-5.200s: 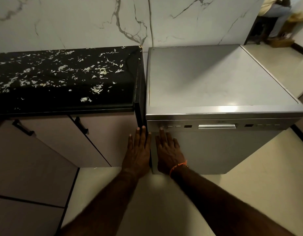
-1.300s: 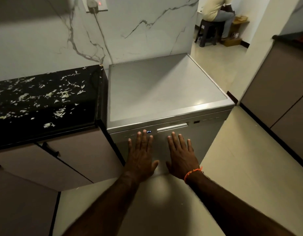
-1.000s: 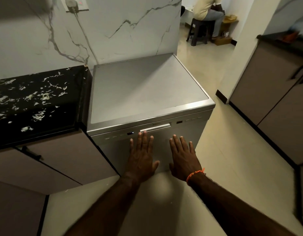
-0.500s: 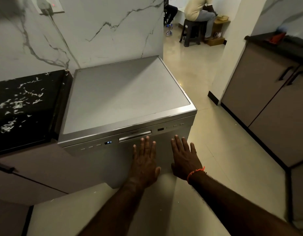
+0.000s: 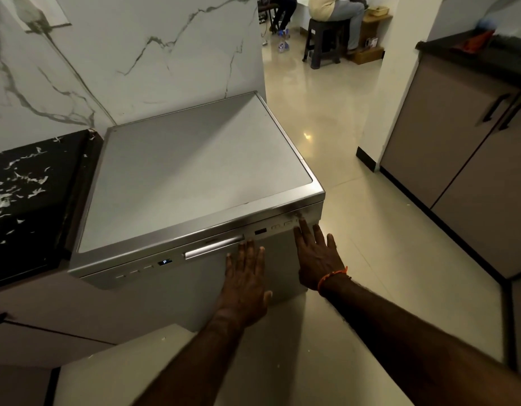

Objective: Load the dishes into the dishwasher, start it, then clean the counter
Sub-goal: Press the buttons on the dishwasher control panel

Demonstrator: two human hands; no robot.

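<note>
Indoors, a silver dishwasher [image 5: 195, 183] stands with its door closed against a white marble-patterned wall [image 5: 142, 54], its flat top bare and its left side close beside a black counter [image 5: 28, 200]. Pale scraps [image 5: 22, 186] are scattered across the counter, thickest toward its left edge. Beige cabinets [image 5: 464, 159] with dark handles line the far side of a glossy tiled floor [image 5: 370, 230], and a second dark countertop [image 5: 487, 54] above them carries an orange object too blurred to identify. Beyond the wall's end, a person [image 5: 338, 10] sits on a dark stool [image 5: 323, 39].

Both of the worker's hands lie against the dishwasher door. The left hand [image 5: 247, 276] is flat on the panel just under the right end of the door handle [image 5: 214, 249], fingers straight and close together, thumb out to the side. The right hand [image 5: 318, 259], an orange thread band [image 5: 331, 278] at its wrist, is spread near the door's right edge, fingers straight and apart; its longest fingertip [image 5: 300, 222] reaches the row of buttons at the right end of the control strip. Left of the handle, a small display [image 5: 164, 262] glows with a letter P.
</note>
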